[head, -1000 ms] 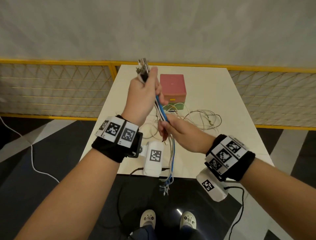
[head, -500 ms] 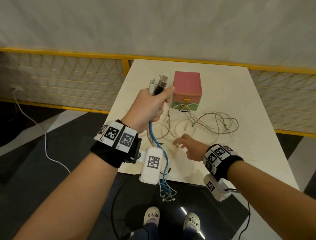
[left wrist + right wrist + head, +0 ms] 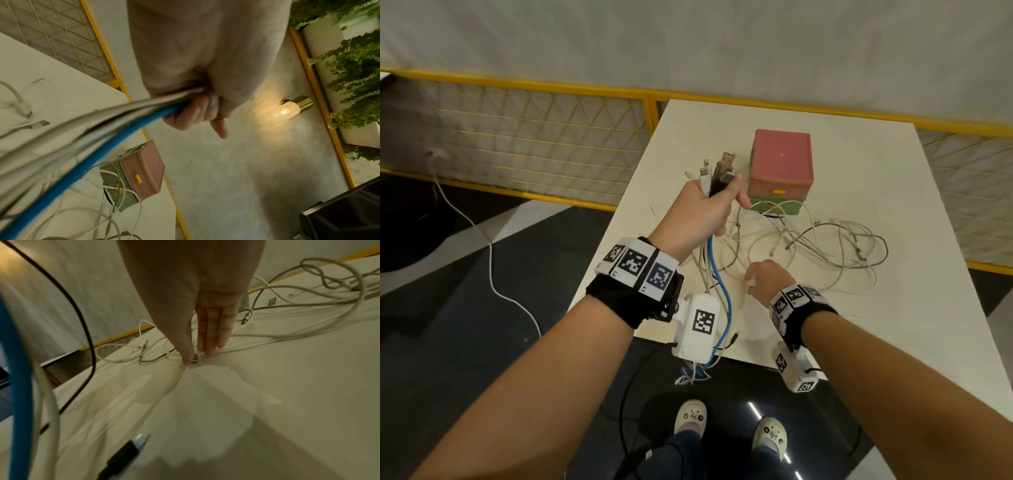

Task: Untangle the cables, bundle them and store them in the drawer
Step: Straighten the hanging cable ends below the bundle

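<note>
Our left hand (image 3: 700,212) is raised over the near-left part of the white surface (image 3: 893,308), fingers (image 3: 193,113) curled tight round a bunch of cables (image 3: 714,274): one blue cable (image 3: 82,170) and several whitish ones. Their plug ends (image 3: 717,171) stick up out of the fist; the other ends hang past the surface's near edge beside our left wrist camera (image 3: 697,329). Our right hand (image 3: 765,277) is down low on the surface, fingers (image 3: 213,331) straight and close together, thumb and fingertips narrowed round a small metal plug (image 3: 194,358) lying on the surface; we can't tell if it is actually gripped or just touched. The rest of the loose cables (image 3: 825,246) lie in a tangled heap on the surface, between our right hand and the drawer box (image 3: 780,171). The box is pink on top, green below, with a yellow handle (image 3: 777,192); a few cable loops lie against its front. A yellow-framed mesh fence (image 3: 534,144) is behind the surface.
</note>
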A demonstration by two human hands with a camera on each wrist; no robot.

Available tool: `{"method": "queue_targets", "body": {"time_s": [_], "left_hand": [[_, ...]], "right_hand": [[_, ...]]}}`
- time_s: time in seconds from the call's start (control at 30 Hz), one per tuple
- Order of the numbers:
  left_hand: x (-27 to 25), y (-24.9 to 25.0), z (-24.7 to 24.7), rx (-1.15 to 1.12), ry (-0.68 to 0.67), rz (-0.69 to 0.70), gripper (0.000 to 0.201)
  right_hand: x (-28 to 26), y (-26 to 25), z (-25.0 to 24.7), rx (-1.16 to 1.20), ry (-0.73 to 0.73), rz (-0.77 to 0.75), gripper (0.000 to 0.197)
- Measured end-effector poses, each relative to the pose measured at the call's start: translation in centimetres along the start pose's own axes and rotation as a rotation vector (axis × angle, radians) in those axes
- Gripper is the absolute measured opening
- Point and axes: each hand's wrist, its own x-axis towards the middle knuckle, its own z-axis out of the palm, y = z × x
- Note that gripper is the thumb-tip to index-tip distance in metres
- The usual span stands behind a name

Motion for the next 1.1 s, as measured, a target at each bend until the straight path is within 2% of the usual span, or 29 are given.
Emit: {"method": "queue_targets", "body": {"time_s": [0.1, 0.27, 0.4, 0.47, 0.53, 0.6, 0.7, 0.77, 0.9, 1.03, 1.1], "left_hand": [[0.5, -0.6, -0.5, -0.037, -0.005, 0.024, 0.036], [1.2, -1.6, -1.0, 0.120, 0.041, 0.077, 0.026], [2.2, -1.9, 0.1, 0.245, -0.054, 0.062, 0.024], [2.5, -1.8, 1.0, 0.315, -0.123, 0.042, 0.021], [2.8, -1.5, 1.9, 0.327, -0.215, 0.010, 0.026], [3.1, -1.0, 2.7, 0.293, -0.258, -0.007, 0.030], [3.4, -0.3, 3.5, 0.108, -0.275, 0.001, 0.031], [3.4, 0.0, 4.0, 0.025, -0.288, 0.016, 0.034], [3.4, 0.8, 4.8, -0.087, -0.276, 0.057, 0.029], [3.4, 1.7, 4.6, -0.136, -0.251, 0.128, 0.033], [3.5, 2.2, 4.4, -0.083, -0.175, 0.152, 0.037]], "right_hand": [[-0.6, -0.1, -0.9, 0.166, 0.087, -0.022, 0.029], [-3.3, -0.6, -5.3, 0.394, 0.386, -0.290, 0.020], [-6.4, -0.6, -10.0, 0.513, 0.527, -0.510, 0.027], [-7.8, -0.8, -12.1, 0.581, 0.580, -0.574, 0.023], [-8.9, -1.0, -13.6, 0.740, 0.588, -0.564, 0.015], [-9.4, -1.0, -14.3, 0.880, 0.600, -0.515, 0.018], [-9.6, -0.9, -14.2, 0.922, 0.688, -0.383, 0.021], [-9.7, -1.0, -13.9, 0.994, 0.621, -0.304, 0.013], [-10.1, -1.5, -13.1, 1.195, 0.223, -0.305, 0.034], [-10.5, -1.6, -12.4, 1.080, 0.080, -0.379, 0.027], [-10.5, -1.4, -11.9, 0.994, 0.016, -0.400, 0.029]]}}
